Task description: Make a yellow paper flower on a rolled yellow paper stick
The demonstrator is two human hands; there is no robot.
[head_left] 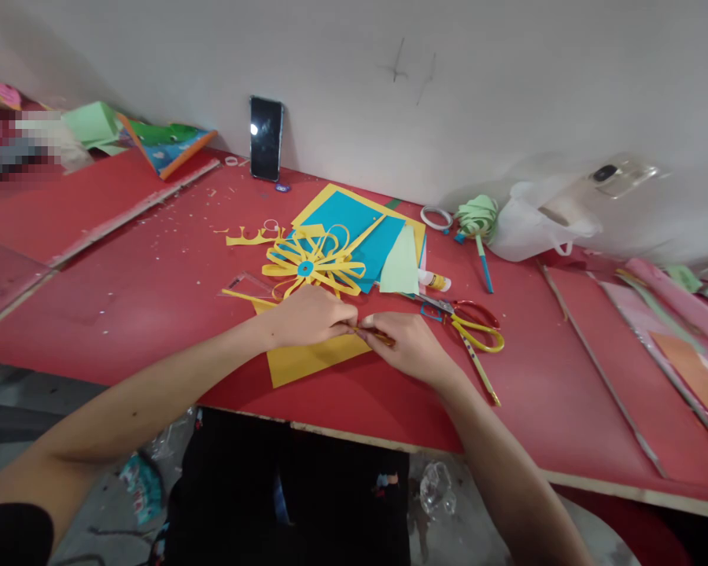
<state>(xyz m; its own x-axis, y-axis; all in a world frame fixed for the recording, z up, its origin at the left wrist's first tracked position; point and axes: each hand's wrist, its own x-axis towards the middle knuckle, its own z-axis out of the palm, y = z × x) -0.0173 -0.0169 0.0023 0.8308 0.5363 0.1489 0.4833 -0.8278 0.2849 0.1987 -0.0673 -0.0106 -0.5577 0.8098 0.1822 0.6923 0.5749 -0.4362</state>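
Hands are meeting just below the yellow paper flower (312, 266): your left hand (310, 316) and right hand (410, 346) are pinching a yellow paper strip (377, 336).

Yellow paper (307, 362), red table (153, 291)

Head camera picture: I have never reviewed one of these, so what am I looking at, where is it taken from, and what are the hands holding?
The one picture comes from a camera on a person's head, looking down at their own bare hands over a red table. The left hand and right hand meet over a yellow paper sheet, pinching a small yellow strip between them. Behind lie a yellow paper flower, blue paper, a glue stick and scissors. A phone leans on the wall.
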